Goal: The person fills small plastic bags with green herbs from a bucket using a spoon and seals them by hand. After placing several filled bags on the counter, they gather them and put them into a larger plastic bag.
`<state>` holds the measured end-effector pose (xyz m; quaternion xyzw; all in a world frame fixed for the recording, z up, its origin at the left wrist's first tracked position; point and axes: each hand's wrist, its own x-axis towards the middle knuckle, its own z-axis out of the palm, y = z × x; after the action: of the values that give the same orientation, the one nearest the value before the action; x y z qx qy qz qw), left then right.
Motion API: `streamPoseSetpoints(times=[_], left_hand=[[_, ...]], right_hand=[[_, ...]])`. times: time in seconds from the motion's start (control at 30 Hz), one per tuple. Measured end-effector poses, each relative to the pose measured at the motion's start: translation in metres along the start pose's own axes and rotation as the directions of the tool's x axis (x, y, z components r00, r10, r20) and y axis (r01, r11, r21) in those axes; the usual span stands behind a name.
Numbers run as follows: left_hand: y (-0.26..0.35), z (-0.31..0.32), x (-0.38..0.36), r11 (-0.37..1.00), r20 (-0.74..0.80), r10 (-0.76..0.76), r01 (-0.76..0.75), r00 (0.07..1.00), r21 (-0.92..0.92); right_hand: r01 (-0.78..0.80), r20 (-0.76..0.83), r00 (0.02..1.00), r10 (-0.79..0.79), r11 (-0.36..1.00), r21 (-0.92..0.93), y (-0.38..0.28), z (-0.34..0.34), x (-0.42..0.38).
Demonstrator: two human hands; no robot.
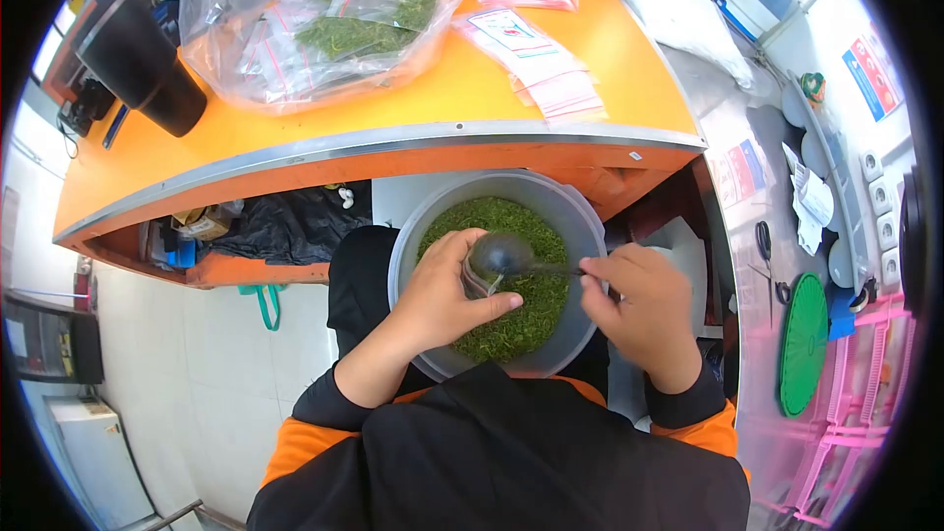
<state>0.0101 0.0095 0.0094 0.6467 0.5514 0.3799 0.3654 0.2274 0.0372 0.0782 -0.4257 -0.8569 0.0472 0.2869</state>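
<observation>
A grey tub full of chopped green leaves stands at my lap. Over its left part, my left hand is closed around a small clear plastic bag, held with its mouth up. My right hand grips the thin handle of a dark round ladle from the right. The ladle's bowl is at the bag's mouth, above the leaves. What lies inside the bowl is too blurred to tell.
On the orange table are a large clear bag with filled packets, stacked empty packets and a black tumbler. To the right are scissors, a green lid and pink racks.
</observation>
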Motion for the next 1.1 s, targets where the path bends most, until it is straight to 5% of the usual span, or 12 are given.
streamPoseSetpoints(times=[0.2, 0.3, 0.4, 0.47, 0.6, 0.67, 0.8, 0.9, 1.0, 1.1], left_hand=[[-0.001, 0.007, -0.001, 0.982, -0.142, 0.123, -0.099, 0.982, 0.161], [-0.002, 0.015, 0.0, 0.946, -0.216, 0.223, -0.157, 0.951, 0.285], [-0.007, 0.02, -0.001, 0.899, -0.237, 0.345, -0.246, 0.908, 0.363], [0.002, 0.014, 0.001, 0.895, -0.238, 0.396, -0.314, 0.887, 0.318], [0.013, -0.016, 0.007, 0.981, 0.079, 0.179, -0.184, 0.981, 0.055], [0.016, -0.025, 0.008, 0.998, 0.16, 0.02, -0.01, 0.987, -0.063], [0.02, -0.034, 0.009, 0.985, 0.23, 0.073, -0.034, 0.97, -0.167], [0.018, -0.039, 0.007, 0.991, 0.281, 0.12, -0.1, 0.952, -0.083], [0.009, -0.038, 0.003, 0.965, 0.279, 0.202, -0.143, 0.939, -0.218], [0.001, -0.034, 0.003, 0.974, 0.283, 0.224, -0.206, 0.933, -0.091]], right_hand=[[-0.087, -0.005, 0.996, 0.087, 0.996, -0.03, 0.008, 0.013, 0.001], [0.16, -0.006, 0.986, -0.165, 0.945, 0.285, -0.017, 0.034, 0.007], [0.155, 0.114, 0.977, -0.182, 0.966, 0.208, -0.015, 0.059, -0.003], [0.15, 0.024, 0.987, -0.156, 0.972, 0.179, -0.01, 0.043, 0.003], [0.124, 0.196, 0.967, -0.164, 0.972, 0.201, -0.003, 0.051, -0.005], [0.094, 0.1, 0.986, -0.137, 0.934, 0.343, -0.004, 0.051, -0.003], [-0.014, 0.043, 0.999, -0.013, 0.82, 0.572, -0.011, 0.05, -0.006], [0.006, -0.043, 0.999, 0.028, 0.769, 0.639, -0.004, 0.051, -0.01], [0.017, 0.008, 1.0, -0.029, 0.77, 0.638, -0.005, 0.045, -0.008], [-0.019, 0.175, 0.98, -0.095, 0.831, 0.556, -0.007, 0.04, -0.001]])
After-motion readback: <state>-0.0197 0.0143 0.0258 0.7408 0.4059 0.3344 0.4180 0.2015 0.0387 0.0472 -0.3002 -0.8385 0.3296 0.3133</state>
